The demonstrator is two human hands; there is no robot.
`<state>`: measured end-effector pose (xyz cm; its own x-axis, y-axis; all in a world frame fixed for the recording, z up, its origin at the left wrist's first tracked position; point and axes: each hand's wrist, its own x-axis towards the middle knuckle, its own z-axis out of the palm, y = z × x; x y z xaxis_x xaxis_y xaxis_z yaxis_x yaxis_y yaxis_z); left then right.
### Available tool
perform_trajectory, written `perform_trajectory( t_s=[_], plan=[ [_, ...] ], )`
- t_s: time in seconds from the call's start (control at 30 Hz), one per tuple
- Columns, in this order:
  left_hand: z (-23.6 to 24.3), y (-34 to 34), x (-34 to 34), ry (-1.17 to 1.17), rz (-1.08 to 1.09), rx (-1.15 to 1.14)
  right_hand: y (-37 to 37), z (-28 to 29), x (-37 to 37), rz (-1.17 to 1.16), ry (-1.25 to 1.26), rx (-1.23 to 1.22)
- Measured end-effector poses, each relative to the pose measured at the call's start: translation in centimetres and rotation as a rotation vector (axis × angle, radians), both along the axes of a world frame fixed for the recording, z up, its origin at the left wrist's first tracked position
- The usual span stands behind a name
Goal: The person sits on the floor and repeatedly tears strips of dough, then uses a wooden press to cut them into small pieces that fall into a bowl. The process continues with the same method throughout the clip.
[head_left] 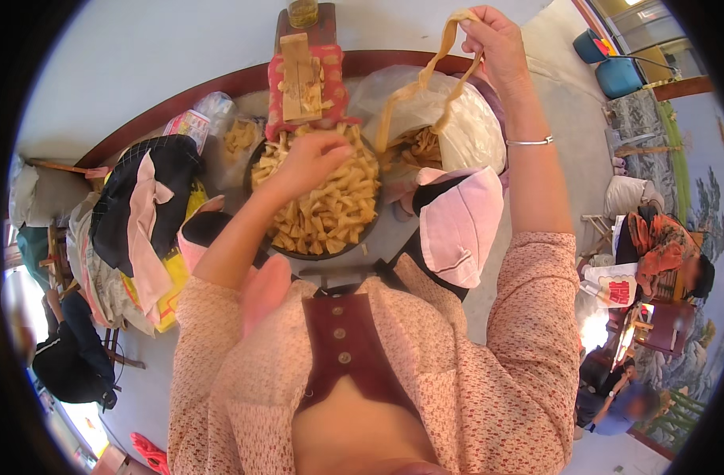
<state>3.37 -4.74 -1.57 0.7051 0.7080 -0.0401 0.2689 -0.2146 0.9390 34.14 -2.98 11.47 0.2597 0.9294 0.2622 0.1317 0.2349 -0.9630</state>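
My right hand (495, 49) is raised at the upper right, thumb and fingers pinched on the end of a long tan strip (409, 89). The limp strip hangs in a loop, its two lengths dropping toward an open plastic bag (466, 119). More brownish strips (422, 149) lie in the mouth of that bag. My left hand (318, 162) hovers over a round dark pan (324, 255), its fingers curled together and slightly blurred; what they hold, if anything, is hidden. Small folded tan pieces (318, 210) heap up in the pan.
Beyond the pan, a wooden board (295, 75) with tan scraps lies on a red patterned cloth (333, 79). A glass of yellowish liquid (303, 12) stands behind it. Clothes and bags (144, 206) pile up at left. Other people (655, 245) sit far right and left.
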Motion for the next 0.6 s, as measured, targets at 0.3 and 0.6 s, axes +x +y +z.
perform_trajectory(
  t_s=[0.3,0.6],
  plan=[
    [6.8,-2.5,2.5,-0.590,-0.145,-0.377,-7.0,4.6,-9.4,0.091,-0.372,0.412],
    [11.9,-1.4,1.4,-1.441,0.100,-0.715,-10.1,7.8,-6.7,-0.034,-0.907,0.358]
  ],
)
